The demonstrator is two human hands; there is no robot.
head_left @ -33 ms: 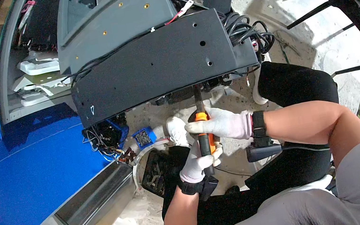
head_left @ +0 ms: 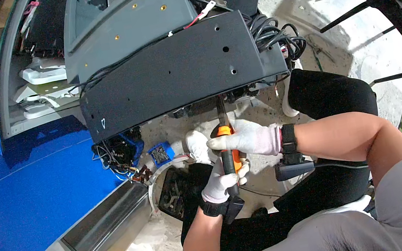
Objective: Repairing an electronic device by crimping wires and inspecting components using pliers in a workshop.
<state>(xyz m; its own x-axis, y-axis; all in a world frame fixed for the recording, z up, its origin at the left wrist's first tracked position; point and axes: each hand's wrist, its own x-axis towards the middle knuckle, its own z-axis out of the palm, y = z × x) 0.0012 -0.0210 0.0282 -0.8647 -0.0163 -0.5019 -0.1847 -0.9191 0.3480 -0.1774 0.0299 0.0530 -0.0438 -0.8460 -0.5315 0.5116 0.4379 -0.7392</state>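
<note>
Hardly anything has shifted visibly: your left hand (head_left: 215, 185) and right hand (head_left: 254, 137) both have fingers clamped around the orange-and-black tool (head_left: 228, 161), its shaft meeting the dark panel's (head_left: 151, 88) near edge.

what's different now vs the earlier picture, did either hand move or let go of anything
Nothing visibly changed: neither hand took hold of or let go of anything. The white-gloved left hand and white-gloved right hand still grip the orange-and-black hand-held tool, its shaft still at the lower edge of the dark grey flat panel.
</note>
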